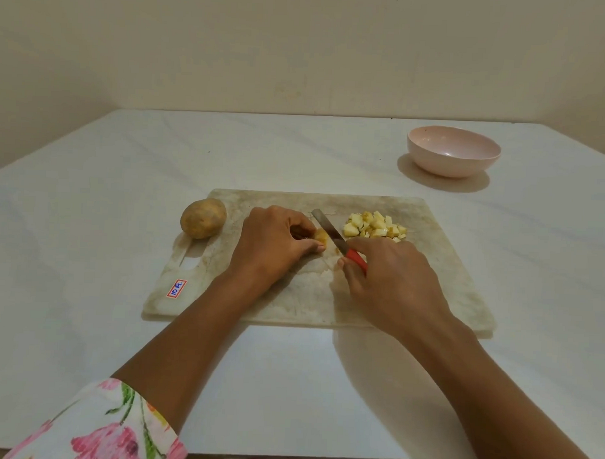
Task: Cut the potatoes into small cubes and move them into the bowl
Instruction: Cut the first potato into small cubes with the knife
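Cutting board (430,268) lies mid-surface (88,222), near the front edge. Whole potato (203,218) sits at the board's far-left corner, behind the handle slot (190,259); sticker (176,288) in front of the slot. Left grip (273,243) on the board, left of centre, pinning a potato piece (321,237). Knife (332,233) just right of that piece, blade touching it, handle in the right grip (392,277). Pile of cubes (375,225) right of the blade, behind the right grip. Bowl (447,165) off the board, far right, well apart.

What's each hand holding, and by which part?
Right hand grips the knife by its red handle. Left hand holds a potato piece, fingers covering most of it.
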